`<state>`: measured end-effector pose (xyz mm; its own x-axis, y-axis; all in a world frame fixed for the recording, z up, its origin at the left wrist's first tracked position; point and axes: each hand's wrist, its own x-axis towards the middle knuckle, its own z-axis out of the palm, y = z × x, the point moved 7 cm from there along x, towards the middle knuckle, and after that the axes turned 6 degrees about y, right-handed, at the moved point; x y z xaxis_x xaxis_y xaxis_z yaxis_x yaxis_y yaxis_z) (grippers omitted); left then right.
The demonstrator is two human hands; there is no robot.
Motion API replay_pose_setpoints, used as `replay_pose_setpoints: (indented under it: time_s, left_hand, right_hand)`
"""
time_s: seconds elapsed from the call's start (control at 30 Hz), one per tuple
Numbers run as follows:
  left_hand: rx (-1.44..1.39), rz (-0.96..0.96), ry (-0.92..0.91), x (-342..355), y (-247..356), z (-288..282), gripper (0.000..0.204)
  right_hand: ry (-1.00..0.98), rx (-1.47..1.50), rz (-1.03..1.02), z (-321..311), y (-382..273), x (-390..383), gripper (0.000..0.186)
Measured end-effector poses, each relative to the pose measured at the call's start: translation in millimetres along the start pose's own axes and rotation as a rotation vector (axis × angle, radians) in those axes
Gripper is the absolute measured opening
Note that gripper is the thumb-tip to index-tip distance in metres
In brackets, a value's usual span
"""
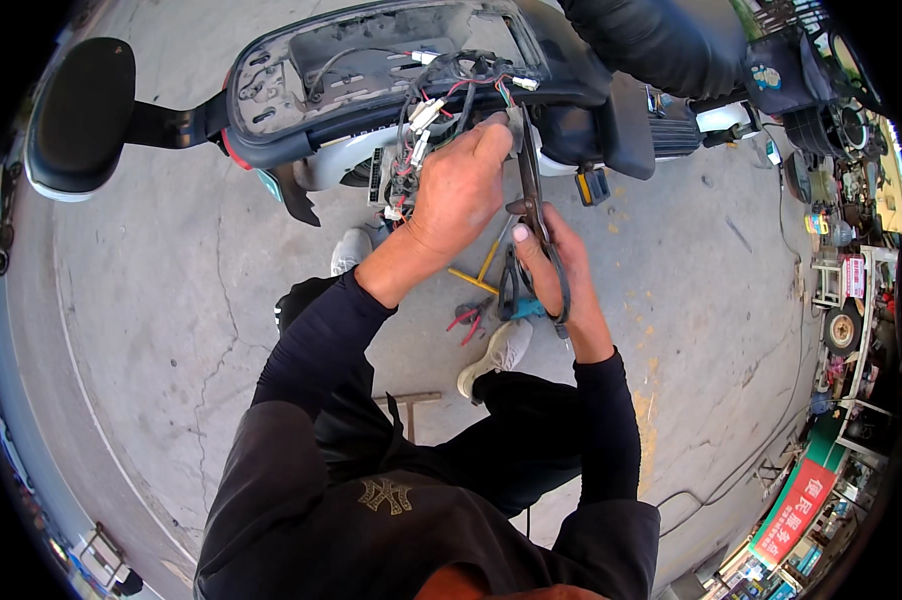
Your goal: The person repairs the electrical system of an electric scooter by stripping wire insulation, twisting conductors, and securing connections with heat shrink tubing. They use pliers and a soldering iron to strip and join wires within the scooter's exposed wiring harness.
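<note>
My left hand (461,185) is closed at the side of an electric scooter, pinching a bundle of thin coloured wires (506,95). Its fingertips are partly hidden behind the knuckles. Beside it, my right hand (561,265) grips a pair of long dark scissors (531,180), blades pointing up and away from me, close to the left fingers. The loop handles hang below the right thumb. Left of my left hand dangles a tangled wiring harness (407,165) with several white plug connectors (426,115). Whether the blades touch a wire, I cannot tell.
The scooter's open rear tray (371,75) and black backrest (81,115) lie ahead and left. On the concrete floor between my feet are red-handled pliers (468,316), a yellow T-handle wrench (483,270) and a blue tool (523,306). Cluttered shelves (866,340) line the right side.
</note>
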<state>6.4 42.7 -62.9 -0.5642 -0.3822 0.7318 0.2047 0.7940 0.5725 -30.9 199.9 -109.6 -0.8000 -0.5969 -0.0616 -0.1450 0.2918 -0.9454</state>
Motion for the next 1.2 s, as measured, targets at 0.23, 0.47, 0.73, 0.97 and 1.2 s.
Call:
replay_pose_setpoints:
  time_s: [0.23, 0.47, 0.73, 0.97, 1.2]
  left_hand:
    - [-0.019, -0.033, -0.038, 0.7, -2.3, 1.6, 0.02]
    - [-0.067, -0.143, -0.02, -2.3, -11.2, 1.6, 0.015]
    - [-0.157, -0.19, 0.022, -1.5, -9.6, 1.3, 0.015]
    - [-0.166, -0.238, 0.02, -6.4, -10.9, 3.4, 0.015]
    - [-0.522, -0.613, 0.104, -20.7, -25.5, 16.2, 0.011]
  right_hand:
    - [0.039, 0.071, -0.094, 8.8, 11.4, 9.0, 0.026]
    - [0.039, 0.103, -0.043, 6.8, -2.4, 5.0, 0.022]
    - [0.034, 0.102, -0.001, 3.5, -6.0, 2.4, 0.025]
    - [0.065, 0.07, 0.003, 4.7, -9.5, 4.7, 0.023]
    - [0.341, -0.197, -0.31, -18.7, -53.5, -25.4, 0.022]
